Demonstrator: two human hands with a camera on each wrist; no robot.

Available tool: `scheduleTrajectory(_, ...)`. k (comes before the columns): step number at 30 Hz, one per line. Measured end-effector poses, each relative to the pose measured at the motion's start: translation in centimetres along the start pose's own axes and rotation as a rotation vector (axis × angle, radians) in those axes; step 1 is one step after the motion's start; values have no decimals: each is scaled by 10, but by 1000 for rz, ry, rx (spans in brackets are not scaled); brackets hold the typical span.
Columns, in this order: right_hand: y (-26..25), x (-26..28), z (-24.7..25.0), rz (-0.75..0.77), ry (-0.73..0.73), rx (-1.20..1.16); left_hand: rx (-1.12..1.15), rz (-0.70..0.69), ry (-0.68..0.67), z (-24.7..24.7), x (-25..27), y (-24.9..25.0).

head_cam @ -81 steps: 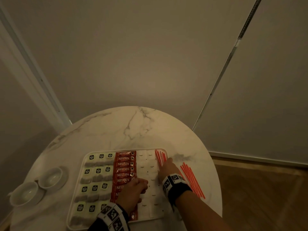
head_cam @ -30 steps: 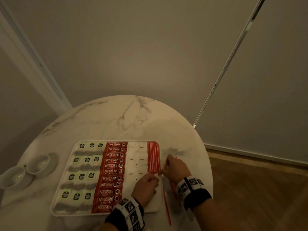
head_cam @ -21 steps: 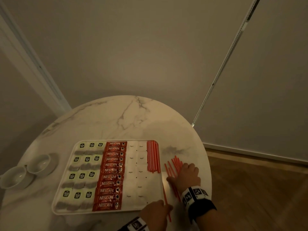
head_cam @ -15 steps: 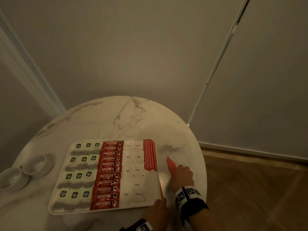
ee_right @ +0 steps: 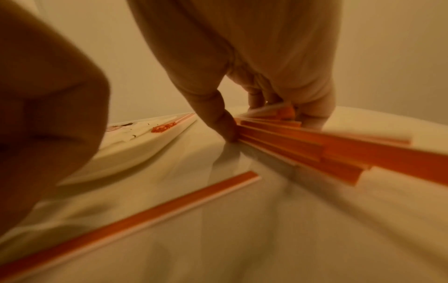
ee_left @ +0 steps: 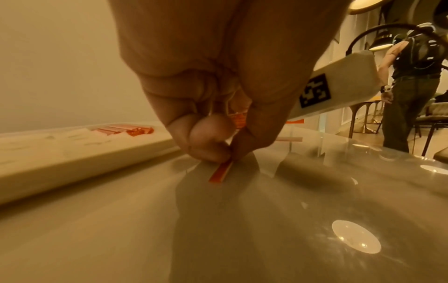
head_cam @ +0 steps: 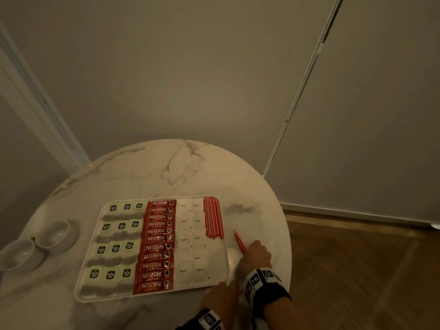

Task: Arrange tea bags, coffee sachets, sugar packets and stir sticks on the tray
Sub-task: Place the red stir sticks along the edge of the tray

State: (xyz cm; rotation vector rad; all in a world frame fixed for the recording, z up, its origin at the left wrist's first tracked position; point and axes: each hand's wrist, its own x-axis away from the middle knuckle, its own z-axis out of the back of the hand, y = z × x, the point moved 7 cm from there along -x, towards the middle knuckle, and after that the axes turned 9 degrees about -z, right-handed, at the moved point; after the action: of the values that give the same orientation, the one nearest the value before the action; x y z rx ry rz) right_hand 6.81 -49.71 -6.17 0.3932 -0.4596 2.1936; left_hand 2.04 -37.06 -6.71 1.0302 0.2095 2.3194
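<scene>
Thumb+forefinger of left hand [ee_left: 218, 80] pinching single stir stick [ee_left: 220, 172] on table [head_cam: 147, 177], 5 o'clock of tray [head_cam: 152, 295]. Right hand [head_cam: 254, 254] fingers curling round loose stick bundle [ee_right: 315, 145], 3 o'clock.

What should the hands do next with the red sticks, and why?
Probably lift them onto the tray. The right hand is bunching loose stir sticks on the table, and the left hand pinches a single stick beside the tray. One bundle already lies along the tray's right side, with bare space below it.
</scene>
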Motion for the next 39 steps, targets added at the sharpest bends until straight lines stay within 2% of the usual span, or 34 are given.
scheduleTrajectory(6, -4, 8, -4, 132, 78, 93, -25, -25, 78, -11, 14, -26)
scheduleTrajectory(12, -2, 19, -8, 112, 125, 19, -32, -25, 92, -14, 29, -40)
scheduleTrajectory(17, -4, 21, -12, 86, 60, -26, -5, 3, 114, -11, 44, -54)
scheduleTrajectory(22, -8, 27, -20, 92, 22, 29, 146, 51, 191, -2, 62, -73)
scheduleTrajectory(25, -9, 33, -21, 133, 72, 72, 256, -16, 243, 10, 74, -74)
scheduleTrajectory(28, -12, 36, -21, 161, 98, 53, 357, 26, 227, 15, 83, -80)
scheduleTrajectory(30, -8, 37, -15, 104, 82, -70, 430, 68, 222, 16, 84, -86)
scheduleTrajectory(32, -2, 37, -4, 42, 44, -302, 445, 83, 237, 19, 81, -88)
scheduleTrajectory(34, 7, 35, 7, -40, -22, -584, 431, 45, 263, 26, 77, -81)
scheduleTrajectory(39, 26, 20, 24, -185, -210, -1070, 295, -103, 275, 32, 56, -41)
